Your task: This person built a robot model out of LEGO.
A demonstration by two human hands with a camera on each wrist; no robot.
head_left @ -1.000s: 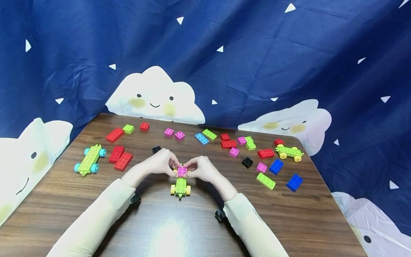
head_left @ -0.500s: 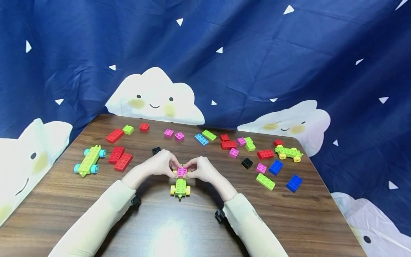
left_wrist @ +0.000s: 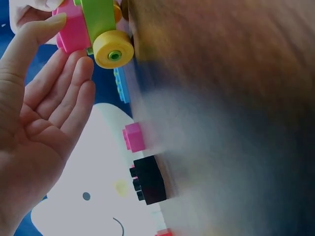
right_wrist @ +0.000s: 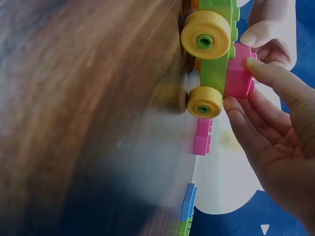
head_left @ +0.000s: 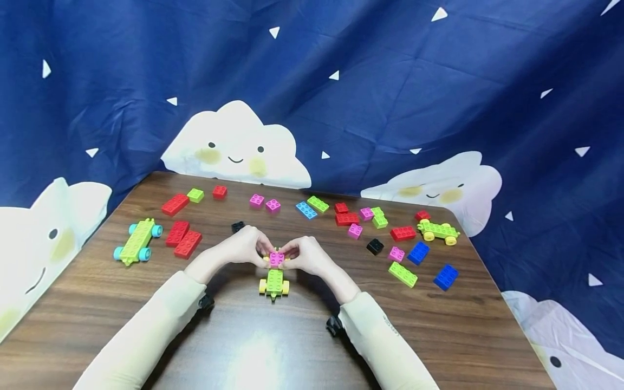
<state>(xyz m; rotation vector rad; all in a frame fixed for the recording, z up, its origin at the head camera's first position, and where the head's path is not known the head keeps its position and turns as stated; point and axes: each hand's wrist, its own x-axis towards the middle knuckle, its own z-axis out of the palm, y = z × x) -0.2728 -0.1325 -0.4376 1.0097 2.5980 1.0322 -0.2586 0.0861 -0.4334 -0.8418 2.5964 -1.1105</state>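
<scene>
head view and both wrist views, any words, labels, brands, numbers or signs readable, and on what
Nothing can be read.
Right sleeve: small marks, perhaps lettering, too tiny to read.
Pink brick and the toy car under it: no lettering shows.
Curtain: printed clouds and triangles, no words.

Smooth plastic, this square-topped pink brick (head_left: 277, 259) and lime-green wheeled base (head_left: 275, 281)! Brown wood-grain tabletop (head_left: 273, 341) gleaming, blue cloth (head_left: 361, 38) creased and matt.
</scene>
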